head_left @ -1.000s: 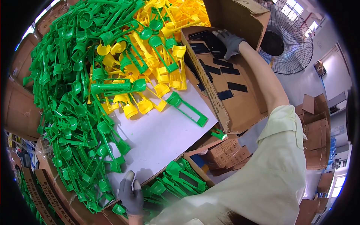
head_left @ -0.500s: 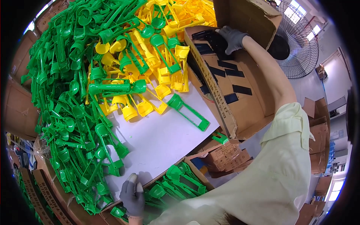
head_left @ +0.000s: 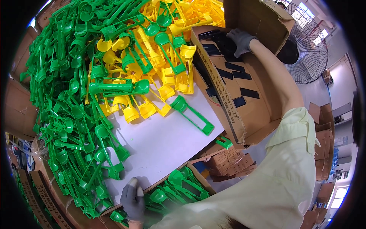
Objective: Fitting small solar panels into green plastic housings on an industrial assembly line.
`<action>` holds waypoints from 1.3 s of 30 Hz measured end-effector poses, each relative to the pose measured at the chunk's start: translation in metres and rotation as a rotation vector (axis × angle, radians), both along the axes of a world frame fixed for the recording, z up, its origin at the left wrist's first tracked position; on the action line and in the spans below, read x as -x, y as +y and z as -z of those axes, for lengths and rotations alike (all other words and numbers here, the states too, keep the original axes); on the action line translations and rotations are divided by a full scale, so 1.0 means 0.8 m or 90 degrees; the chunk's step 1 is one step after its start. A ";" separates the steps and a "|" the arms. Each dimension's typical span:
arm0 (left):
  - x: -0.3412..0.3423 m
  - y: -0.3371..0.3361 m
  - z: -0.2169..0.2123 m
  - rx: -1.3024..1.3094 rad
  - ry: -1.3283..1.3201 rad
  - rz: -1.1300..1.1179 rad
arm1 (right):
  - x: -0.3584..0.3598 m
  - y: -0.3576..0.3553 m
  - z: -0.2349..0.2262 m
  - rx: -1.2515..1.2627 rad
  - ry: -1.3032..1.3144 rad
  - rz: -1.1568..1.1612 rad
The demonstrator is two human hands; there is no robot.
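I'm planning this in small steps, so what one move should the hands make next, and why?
Probably close the right hand around a piece from the black pile and lift it: its gloved fingers are spread right at that pile, in the far end of the cardboard box, while the left hand looks empty by the white board's near edge.

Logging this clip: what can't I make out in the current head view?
All in the head view:
Right hand: its fingers' contact with the black pieces is covered by the hand itself.
Left hand: its back hides the palm.
Boxed green parts: the shirt covers their near end.
Fan: its left side is behind the box flap.
Yellow pile: cut off by the upper edge.
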State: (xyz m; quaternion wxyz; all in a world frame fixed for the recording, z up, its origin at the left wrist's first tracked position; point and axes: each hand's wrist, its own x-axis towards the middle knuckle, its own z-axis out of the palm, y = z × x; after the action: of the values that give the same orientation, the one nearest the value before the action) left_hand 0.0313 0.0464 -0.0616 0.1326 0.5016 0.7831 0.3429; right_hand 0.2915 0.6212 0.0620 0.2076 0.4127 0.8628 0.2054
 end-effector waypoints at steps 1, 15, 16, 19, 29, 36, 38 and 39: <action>0.001 0.001 0.000 0.007 0.009 0.007 | 0.008 -0.003 -0.002 0.011 -0.022 0.007; 0.000 0.011 0.004 -0.002 0.023 0.010 | 0.018 -0.004 -0.001 0.105 -0.036 0.044; 0.002 0.012 0.004 -0.001 0.025 0.010 | 0.027 -0.015 -0.007 0.106 -0.031 0.061; 0.002 0.012 0.008 -0.008 0.039 0.016 | 0.022 -0.028 -0.008 0.114 -0.018 0.087; 0.005 0.010 0.017 -0.079 0.061 0.033 | 0.008 -0.055 -0.012 0.095 0.065 0.112; 0.007 -0.005 0.015 -0.091 0.050 0.048 | -0.019 -0.080 -0.008 0.036 0.211 0.066; 0.008 -0.009 0.013 -0.076 0.025 0.030 | -0.005 -0.099 -0.025 0.061 0.446 0.015; 0.008 -0.009 0.013 -0.091 0.019 0.025 | 0.005 -0.110 -0.035 0.089 0.466 -0.026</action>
State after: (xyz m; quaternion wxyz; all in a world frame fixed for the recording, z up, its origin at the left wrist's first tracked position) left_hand 0.0252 0.0388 -0.0723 0.0913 0.5300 0.7485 0.3879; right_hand 0.2879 0.5331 0.0897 -0.0909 0.4265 0.8999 -0.0112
